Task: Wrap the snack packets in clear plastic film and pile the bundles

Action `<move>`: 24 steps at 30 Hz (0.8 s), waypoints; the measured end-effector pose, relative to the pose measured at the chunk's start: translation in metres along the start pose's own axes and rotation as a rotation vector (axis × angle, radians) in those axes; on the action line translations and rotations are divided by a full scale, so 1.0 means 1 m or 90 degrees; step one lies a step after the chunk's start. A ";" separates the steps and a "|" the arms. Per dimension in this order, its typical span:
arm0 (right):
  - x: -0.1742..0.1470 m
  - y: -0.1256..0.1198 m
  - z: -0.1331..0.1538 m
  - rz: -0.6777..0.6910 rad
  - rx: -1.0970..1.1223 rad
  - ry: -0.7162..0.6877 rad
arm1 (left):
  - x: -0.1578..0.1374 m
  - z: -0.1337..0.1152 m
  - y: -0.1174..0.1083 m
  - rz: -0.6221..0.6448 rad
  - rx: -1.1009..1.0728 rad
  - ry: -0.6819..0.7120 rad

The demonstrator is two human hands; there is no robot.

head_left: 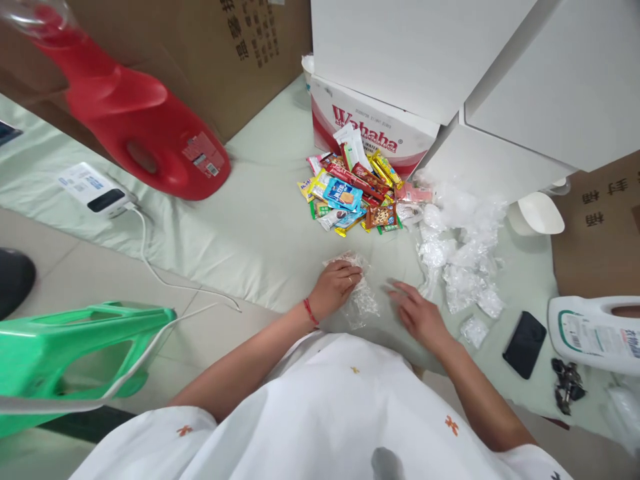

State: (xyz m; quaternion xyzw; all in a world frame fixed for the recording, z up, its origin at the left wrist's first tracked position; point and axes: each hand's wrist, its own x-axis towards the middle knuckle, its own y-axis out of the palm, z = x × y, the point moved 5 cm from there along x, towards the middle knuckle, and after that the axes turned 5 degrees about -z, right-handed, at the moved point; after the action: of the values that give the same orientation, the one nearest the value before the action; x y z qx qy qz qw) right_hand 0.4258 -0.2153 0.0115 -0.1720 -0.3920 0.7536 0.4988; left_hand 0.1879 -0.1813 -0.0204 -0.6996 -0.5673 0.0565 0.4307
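My left hand (336, 288), with a red string bracelet at the wrist, is closed on a crinkled clear plastic bag (367, 303) that lies on the pale green sheet (260, 233). Part of the bag is hidden under the fingers. To the right of it, my right hand (417, 315) is held with fingers apart and nothing in them. Beyond both hands lies a pile of small wrapped snacks (357, 187) in many colours. A heap of clear crumpled plastic bags (463, 247) spreads to the right of the pile, and a small folded plastic packet (474, 331) lies nearer my right hand.
Behind the snacks stands a Wahaha carton (373, 127) below white boxes (415, 53). A red jug (150, 133) and a white device (95, 190) with a cable are left. On the right are a white bowl (537, 215), phone (524, 345), keys (567, 385) and white bottle (595, 333).
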 end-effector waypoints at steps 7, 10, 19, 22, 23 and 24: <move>0.024 0.060 0.026 0.071 -0.015 -0.206 | -0.002 -0.001 -0.007 -0.017 -0.027 0.017; 0.057 0.049 0.032 -0.037 0.090 -0.164 | -0.004 0.001 -0.013 0.007 -0.057 0.032; 0.147 0.081 0.007 -0.072 0.218 0.054 | -0.009 0.019 -0.015 -0.130 -0.092 -0.156; 0.147 0.094 0.006 -0.066 0.265 0.061 | -0.017 0.014 -0.010 -0.250 -0.025 -0.208; 0.146 0.096 0.005 -0.063 0.282 0.066 | -0.021 0.011 -0.009 -0.281 0.001 -0.207; 0.145 0.098 0.005 -0.060 0.297 0.070 | -0.024 0.008 -0.010 -0.308 0.031 -0.208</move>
State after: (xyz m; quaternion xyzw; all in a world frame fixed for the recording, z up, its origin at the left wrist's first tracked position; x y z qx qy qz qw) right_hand 0.2984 -0.1079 -0.0409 -0.0745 -0.1871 0.7892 0.5802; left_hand 0.1674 -0.1969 -0.0285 -0.5152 -0.7778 0.0775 0.3515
